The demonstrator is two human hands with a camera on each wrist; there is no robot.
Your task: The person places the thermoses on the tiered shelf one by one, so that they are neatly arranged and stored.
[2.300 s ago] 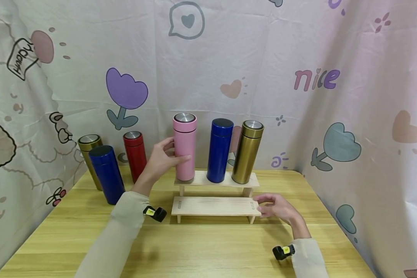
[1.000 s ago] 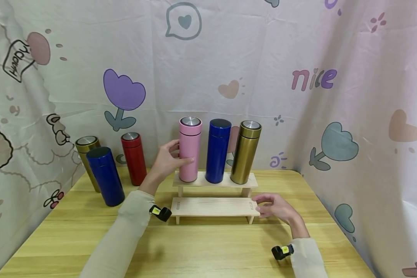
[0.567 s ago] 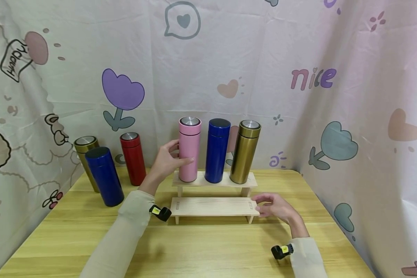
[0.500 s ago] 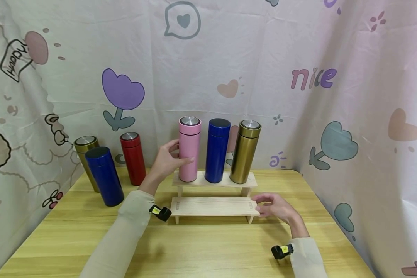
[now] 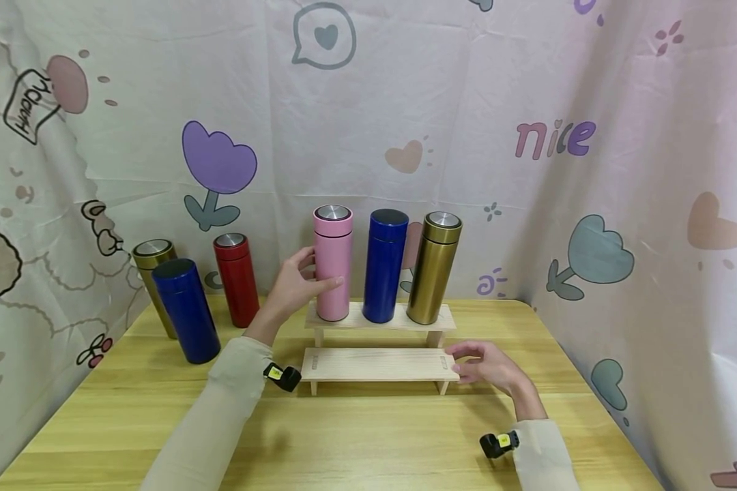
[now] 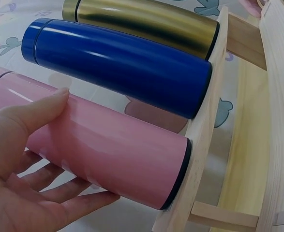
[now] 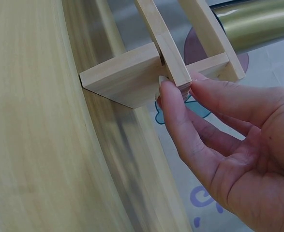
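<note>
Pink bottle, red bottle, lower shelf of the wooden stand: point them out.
Pink bottle (image 6: 100, 141): left wrist view, middle of its body.
Red bottle (image 5: 237, 282): head view, middle of its body.
Lower shelf (image 5: 378, 365): head view, bare top surface.

1. A curtained-off recording space; whether in a home or studio cannot be told.
2. Behind and on both sides of the light-yellow wood-grain table (image 5: 368, 436) hangs pale fabric sheeting (image 5: 338, 116) printed with pastel cartoons.
3. Above the table, small black cameras (image 5: 499, 444) sit at both wrists.
</note>
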